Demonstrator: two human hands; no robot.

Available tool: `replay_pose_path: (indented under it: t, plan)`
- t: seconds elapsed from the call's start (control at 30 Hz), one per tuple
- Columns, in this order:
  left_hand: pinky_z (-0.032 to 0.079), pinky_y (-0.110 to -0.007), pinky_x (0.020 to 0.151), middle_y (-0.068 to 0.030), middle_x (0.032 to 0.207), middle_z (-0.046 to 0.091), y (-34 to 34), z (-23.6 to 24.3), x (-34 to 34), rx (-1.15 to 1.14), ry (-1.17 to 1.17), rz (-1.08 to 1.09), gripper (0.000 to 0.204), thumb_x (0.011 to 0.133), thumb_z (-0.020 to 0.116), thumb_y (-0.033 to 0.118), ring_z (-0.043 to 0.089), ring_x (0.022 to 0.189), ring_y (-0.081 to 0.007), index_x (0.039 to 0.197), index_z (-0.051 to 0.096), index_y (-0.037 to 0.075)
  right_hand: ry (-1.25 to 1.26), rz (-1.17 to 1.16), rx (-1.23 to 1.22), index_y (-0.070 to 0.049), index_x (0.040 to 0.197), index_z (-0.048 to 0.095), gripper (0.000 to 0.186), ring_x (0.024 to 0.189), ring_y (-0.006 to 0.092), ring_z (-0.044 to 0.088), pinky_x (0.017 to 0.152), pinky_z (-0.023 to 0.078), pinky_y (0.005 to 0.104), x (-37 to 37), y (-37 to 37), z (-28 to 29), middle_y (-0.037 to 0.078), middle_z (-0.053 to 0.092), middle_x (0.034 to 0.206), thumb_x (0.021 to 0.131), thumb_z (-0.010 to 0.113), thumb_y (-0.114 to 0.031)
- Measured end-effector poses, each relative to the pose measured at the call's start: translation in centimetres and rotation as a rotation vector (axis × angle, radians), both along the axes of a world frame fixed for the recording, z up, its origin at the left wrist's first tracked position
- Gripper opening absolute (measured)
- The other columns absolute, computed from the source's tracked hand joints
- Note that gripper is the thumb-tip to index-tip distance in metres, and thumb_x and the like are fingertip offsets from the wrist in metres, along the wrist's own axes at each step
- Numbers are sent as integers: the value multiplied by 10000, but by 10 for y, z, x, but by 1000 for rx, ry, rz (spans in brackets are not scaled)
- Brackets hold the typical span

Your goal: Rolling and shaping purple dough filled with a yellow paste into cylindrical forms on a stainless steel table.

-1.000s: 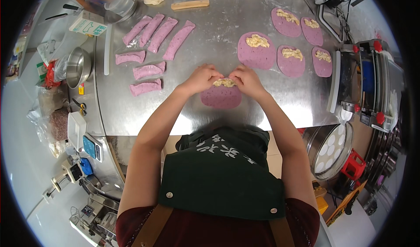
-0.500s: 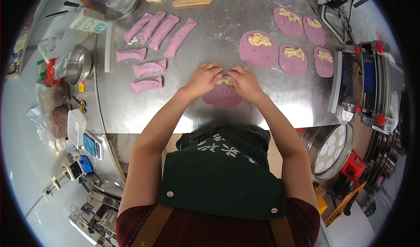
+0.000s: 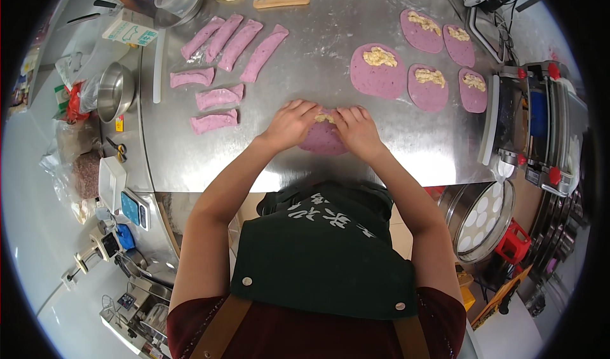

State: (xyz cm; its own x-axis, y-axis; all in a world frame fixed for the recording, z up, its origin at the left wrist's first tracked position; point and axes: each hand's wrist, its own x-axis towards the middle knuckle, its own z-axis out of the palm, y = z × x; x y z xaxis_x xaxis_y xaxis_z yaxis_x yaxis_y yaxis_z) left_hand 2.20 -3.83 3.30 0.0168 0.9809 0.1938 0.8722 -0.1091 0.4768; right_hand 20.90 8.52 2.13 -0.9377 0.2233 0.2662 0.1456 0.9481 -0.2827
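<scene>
A flat round of speckled purple dough (image 3: 321, 143) lies on the steel table (image 3: 190, 155), with a pale yellow, lumpy filling (image 3: 324, 117) along its far part. My left hand (image 3: 290, 125) and my right hand (image 3: 356, 129) are curled over its far edge, one at each side of the filling, fingertips pressed on the dough. To the right lie several purple rounds (image 3: 375, 79) topped with the same filling. At the back left are several rolled purple dough logs (image 3: 260, 54).
A wooden rod (image 3: 281, 0) lies at the back. Steel bowls (image 3: 115, 92), a white box (image 3: 112, 183), scissors (image 3: 117, 148) and a scale (image 3: 135, 208) are at the left. A machine with red knobs (image 3: 527, 130) stands at the right, a round steamer (image 3: 480, 222) below it.
My hands have come a little lower and closer round the dough's far edge, fingers more curled over it and covering more of the filling. The view has shifted slightly.
</scene>
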Motion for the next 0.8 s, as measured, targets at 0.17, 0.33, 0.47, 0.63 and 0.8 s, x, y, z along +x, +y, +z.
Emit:
replay_pose_path:
  t: [0.17, 0.33, 0.47, 0.63, 0.8]
  plan:
    - [456, -399, 880, -114, 1132, 608, -8, -3, -3, 123, 125, -54, 336, 776, 594, 56, 577, 1023, -281, 1106, 618, 0, 56, 30, 166, -18, 1113, 589, 412, 998, 267, 535, 928, 417, 420, 6, -3, -5, 115, 563, 1098, 744, 643, -191]
    - [455, -394, 862, -143, 1071, 617, -1, -13, -8, 62, -225, 214, 312, 775, 565, 12, 566, 994, -321, 1082, 619, -11, 67, -76, -71, -37, 1076, 610, 348, 993, 265, 538, 888, 427, 412, -10, -1, 7, 93, 577, 1063, 774, 642, -207]
    - [460, -389, 854, -140, 1020, 620, 8, -17, -18, -39, -254, 187, 291, 762, 546, -18, 565, 949, -338, 1036, 640, 9, -25, -150, -288, -70, 998, 643, 211, 981, 266, 544, 831, 432, 409, -31, 4, 1, 81, 585, 1020, 810, 596, -154]
    - [469, -390, 837, -112, 983, 615, 7, -17, -18, -131, -233, 144, 262, 737, 539, -41, 563, 938, -328, 954, 664, 35, -101, -105, -282, -65, 953, 656, 187, 958, 269, 546, 809, 437, 406, -35, -6, -3, 82, 578, 978, 796, 570, -117]
    - [465, -400, 819, -108, 912, 604, 1, -14, -11, -23, -192, 162, 220, 759, 558, 5, 564, 919, -322, 950, 659, 46, -29, -87, -151, -64, 946, 663, 203, 963, 271, 547, 810, 439, 410, -28, -18, -7, 71, 582, 975, 770, 571, -98]
